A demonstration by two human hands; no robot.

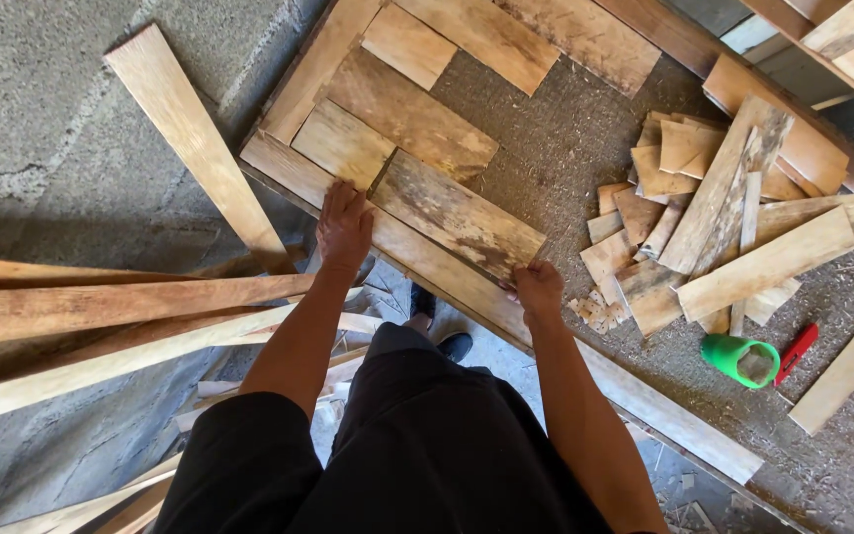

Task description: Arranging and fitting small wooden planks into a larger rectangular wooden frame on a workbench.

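Where the head view looks straight down, both hands rest on one weathered plank (pixel 457 216) lying on a sawdust-covered bench (pixel 546 148). Left hand (pixel 344 225) lies flat, fingers spread, pressing the plank's left end where it meets the long edge board (pixel 427 259) at the bench's near edge. Right hand (pixel 538 287) grips the plank's right end, fingers curled over its corner, thumb side toward the near edge. Plank sits tilted along that edge, touching a shorter board (pixel 343 143) at its left end and a darker board (pixel 409 114) behind it. Further boards lie toward the far left corner.

Right half of the bench carries a loose pile of offcuts (pixel 704 213), well apart from the plank. Near the pile, toward the near edge, a green cup (pixel 740 359) lies on its side, just beside a red cutter (pixel 796 352). A single slat (pixel 847 366) lies at the right edge.

Off the bench, long laths (pixel 101 307) are stacked at left; one board (pixel 195 148) leans against the bench's left corner. Concrete floor (pixel 32 99) lies below.
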